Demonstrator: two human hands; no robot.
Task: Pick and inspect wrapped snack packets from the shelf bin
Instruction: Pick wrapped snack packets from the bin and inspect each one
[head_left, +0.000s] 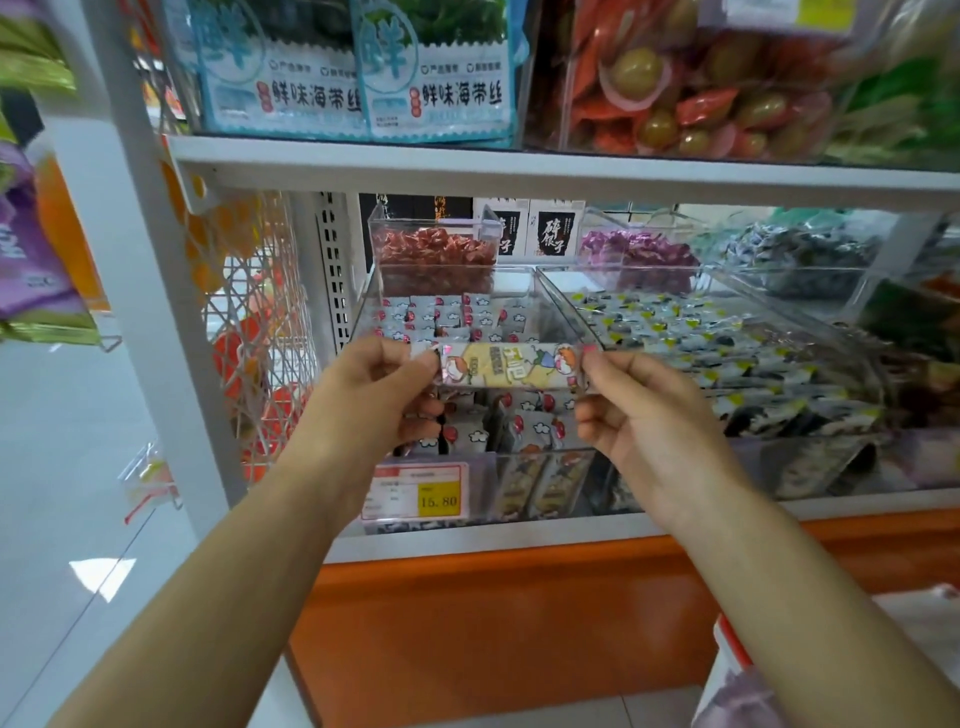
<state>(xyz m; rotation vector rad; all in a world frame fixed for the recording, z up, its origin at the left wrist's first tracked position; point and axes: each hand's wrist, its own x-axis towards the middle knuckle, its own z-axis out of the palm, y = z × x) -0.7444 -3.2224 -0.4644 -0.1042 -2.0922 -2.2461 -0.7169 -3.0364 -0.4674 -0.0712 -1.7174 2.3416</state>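
Yellow and shiny, the snack packet (511, 366) is pulled flat between two hands, likely so its front can be looked at. It is held up over the clear bin (363, 304), where more small packets (467, 312) lie. The left hand (384, 395) pinches one end and the right hand (639, 415) pinches the other (the crinkly sealed bits). Both arms reach forward and up. The print looks blurry, so I cannot read it.

I note bright, even overhead light, shadows faint. A glare patch lies on the floor (104, 571); clear bin walls (457, 268) reflect. Edges bow and blur; the centre holds moderately sharp.
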